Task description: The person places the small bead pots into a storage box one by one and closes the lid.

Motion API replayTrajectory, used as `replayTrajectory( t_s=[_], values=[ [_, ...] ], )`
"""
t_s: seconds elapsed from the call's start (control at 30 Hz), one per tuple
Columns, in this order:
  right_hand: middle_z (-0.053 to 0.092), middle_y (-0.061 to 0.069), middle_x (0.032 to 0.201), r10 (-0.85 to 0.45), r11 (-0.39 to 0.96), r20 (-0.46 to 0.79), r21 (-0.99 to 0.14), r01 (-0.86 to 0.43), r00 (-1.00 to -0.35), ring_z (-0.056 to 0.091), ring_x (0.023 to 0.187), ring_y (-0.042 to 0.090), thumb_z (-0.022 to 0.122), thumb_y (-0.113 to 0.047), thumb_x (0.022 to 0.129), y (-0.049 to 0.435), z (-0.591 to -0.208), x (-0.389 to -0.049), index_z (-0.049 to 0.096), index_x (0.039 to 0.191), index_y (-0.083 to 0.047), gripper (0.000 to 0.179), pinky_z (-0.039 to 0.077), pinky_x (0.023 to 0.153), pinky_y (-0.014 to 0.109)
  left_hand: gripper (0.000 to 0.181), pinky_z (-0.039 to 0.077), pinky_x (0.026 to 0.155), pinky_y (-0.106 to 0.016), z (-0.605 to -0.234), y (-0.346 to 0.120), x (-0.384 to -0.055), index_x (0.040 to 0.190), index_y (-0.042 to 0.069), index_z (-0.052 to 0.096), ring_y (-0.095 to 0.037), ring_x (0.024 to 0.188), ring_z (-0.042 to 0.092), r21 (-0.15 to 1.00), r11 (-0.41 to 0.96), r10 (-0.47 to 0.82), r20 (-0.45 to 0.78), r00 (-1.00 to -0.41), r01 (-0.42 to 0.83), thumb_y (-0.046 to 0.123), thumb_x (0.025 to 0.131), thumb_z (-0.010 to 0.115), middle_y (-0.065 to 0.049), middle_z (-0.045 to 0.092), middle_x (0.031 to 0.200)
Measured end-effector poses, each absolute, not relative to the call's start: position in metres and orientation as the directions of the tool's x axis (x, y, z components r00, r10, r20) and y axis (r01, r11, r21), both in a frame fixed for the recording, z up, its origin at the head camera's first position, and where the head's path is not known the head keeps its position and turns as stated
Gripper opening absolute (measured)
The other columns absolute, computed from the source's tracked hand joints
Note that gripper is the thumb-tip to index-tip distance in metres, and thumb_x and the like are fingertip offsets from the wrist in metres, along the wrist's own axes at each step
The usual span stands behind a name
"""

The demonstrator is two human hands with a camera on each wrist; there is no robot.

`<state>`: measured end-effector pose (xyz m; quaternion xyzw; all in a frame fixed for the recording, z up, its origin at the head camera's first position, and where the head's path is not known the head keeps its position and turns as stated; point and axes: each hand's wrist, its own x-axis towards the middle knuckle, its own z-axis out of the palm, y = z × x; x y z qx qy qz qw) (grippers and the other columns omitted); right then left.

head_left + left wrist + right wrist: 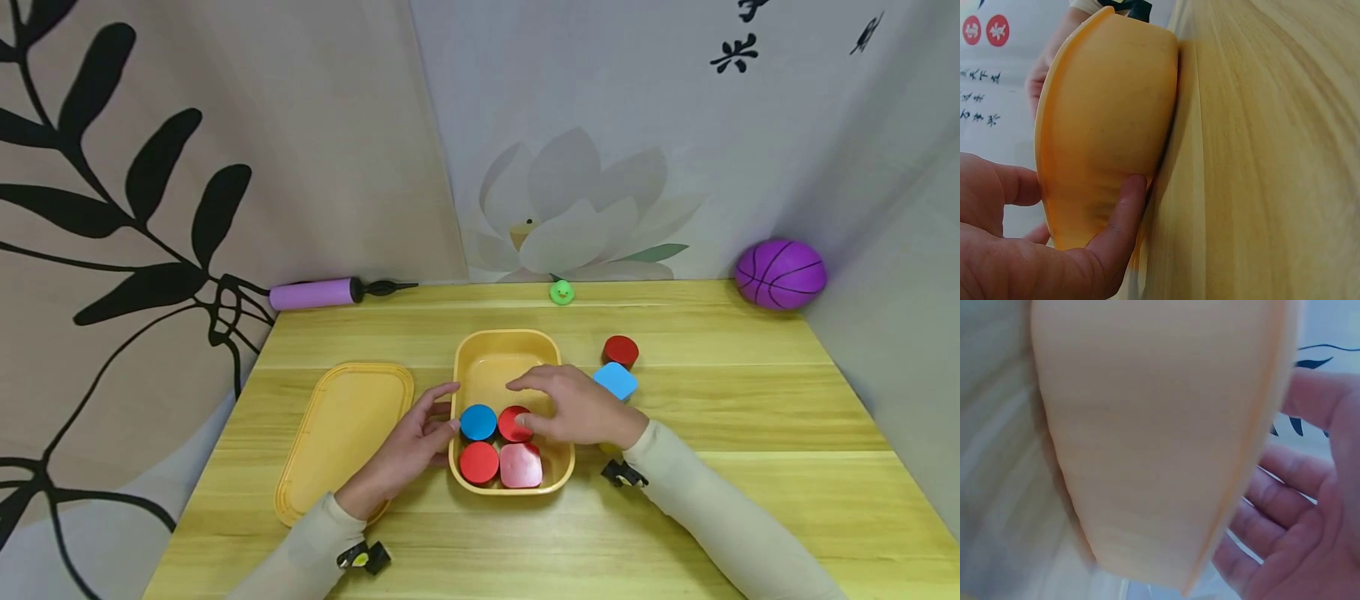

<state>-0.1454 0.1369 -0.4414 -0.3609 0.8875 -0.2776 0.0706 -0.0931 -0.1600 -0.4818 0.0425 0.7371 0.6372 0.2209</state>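
Observation:
A yellow plastic box [507, 343] stands mid-table. In its near half lie a blue round piece [478, 423], a red round piece [479, 463], a pinkish-red square piece [521, 466] and another red round piece [511, 425]. My left hand [408, 446] holds the box's left side, thumb at the rim and a finger [1124, 215] along the outer wall. Over the right rim reaches my right hand [581, 408], fingers spread, thumb over the second red piece; whether it touches is unclear. The right wrist view shows the box's outer wall [1154, 437] beside this hand.
Left of the box lies a flat yellow lid [345, 442]. To the right are a red round piece [621, 350], a blue square piece [617, 381] and a partly hidden yellow piece [609, 448]. Along the back sit a purple pump [315, 294], a green toy [562, 292] and a purple ball [780, 275].

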Motion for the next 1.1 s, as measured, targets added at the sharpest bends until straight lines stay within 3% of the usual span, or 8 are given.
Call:
replayTrajectory(
  t_s=[0.6, 0.7, 0.77, 0.83, 0.93, 1.1],
  values=[
    [0.076, 0.004, 0.127, -0.550, 0.561, 0.252, -0.594, -0.576, -0.796, 0.071, 0.120, 0.027, 0.077, -0.028, 0.098, 0.184, -0.435, -0.181, 0.074, 0.128, -0.010, 0.036, 0.057, 0.104, 0.050, 0.060, 0.065, 0.085, -0.046, -0.483, -0.160, -0.093, 0.164, 0.029, 0.032, -0.032, 0.129, 0.060, 0.955, 0.178, 0.326, -0.283, -0.902, -0.236, 0.024, 0.110, 0.058, -0.022, 0.045, 0.156],
    [0.076, 0.005, 0.128, -0.512, 0.576, 0.253, -0.607, -0.547, -0.821, 0.073, 0.083, 0.029, 0.075, -0.027, 0.099, 0.196, -0.437, -0.189, 0.074, 0.129, -0.010, 0.034, 0.059, 0.092, 0.050, 0.059, 0.065, 0.085, -0.046, -0.483, -0.159, -0.093, 0.163, 0.030, 0.034, -0.032, 0.128, 0.061, 0.954, 0.176, 0.314, -0.287, -0.905, -0.242, 0.023, 0.110, 0.059, -0.020, 0.047, 0.155],
    [0.076, 0.005, 0.129, -0.481, 0.593, 0.251, -0.613, -0.522, -0.840, 0.072, 0.082, 0.030, 0.076, -0.027, 0.099, 0.205, -0.438, -0.195, 0.075, 0.128, -0.011, 0.033, 0.059, 0.092, 0.050, 0.059, 0.065, 0.085, -0.046, -0.484, -0.159, -0.093, 0.164, 0.029, 0.034, -0.032, 0.127, 0.061, 0.954, 0.177, 0.316, -0.287, -0.904, -0.241, 0.023, 0.110, 0.058, -0.019, 0.047, 0.155],
    [0.074, 0.006, 0.132, -0.448, 0.606, 0.231, -0.631, -0.483, -0.864, 0.072, 0.087, 0.032, 0.076, -0.027, 0.099, 0.214, -0.439, -0.199, 0.074, 0.129, -0.012, 0.034, 0.058, 0.095, 0.051, 0.060, 0.065, 0.085, -0.046, -0.484, -0.158, -0.093, 0.164, 0.027, 0.033, -0.032, 0.127, 0.062, 0.955, 0.180, 0.318, -0.283, -0.905, -0.236, 0.023, 0.110, 0.058, -0.020, 0.047, 0.155],
    [0.072, 0.009, 0.136, -0.406, 0.626, 0.195, -0.652, -0.427, -0.893, 0.065, 0.128, 0.034, 0.075, -0.029, 0.100, 0.226, -0.442, -0.207, 0.073, 0.133, -0.012, 0.037, 0.050, 0.111, 0.057, 0.060, 0.065, 0.085, -0.046, -0.483, -0.159, -0.093, 0.164, 0.027, 0.034, -0.032, 0.126, 0.062, 0.955, 0.183, 0.313, -0.283, -0.907, -0.235, 0.022, 0.110, 0.058, -0.019, 0.048, 0.155],
    [0.066, 0.014, 0.145, -0.367, 0.653, 0.117, -0.674, -0.345, -0.923, 0.057, 0.138, 0.040, 0.072, -0.024, 0.102, 0.248, -0.452, -0.217, 0.067, 0.140, -0.008, 0.041, 0.044, 0.115, 0.063, 0.059, 0.065, 0.085, -0.046, -0.482, -0.160, -0.093, 0.163, 0.029, 0.035, -0.032, 0.127, 0.062, 0.952, 0.182, 0.309, -0.293, -0.905, -0.246, 0.022, 0.110, 0.058, -0.019, 0.048, 0.155]
  ],
)
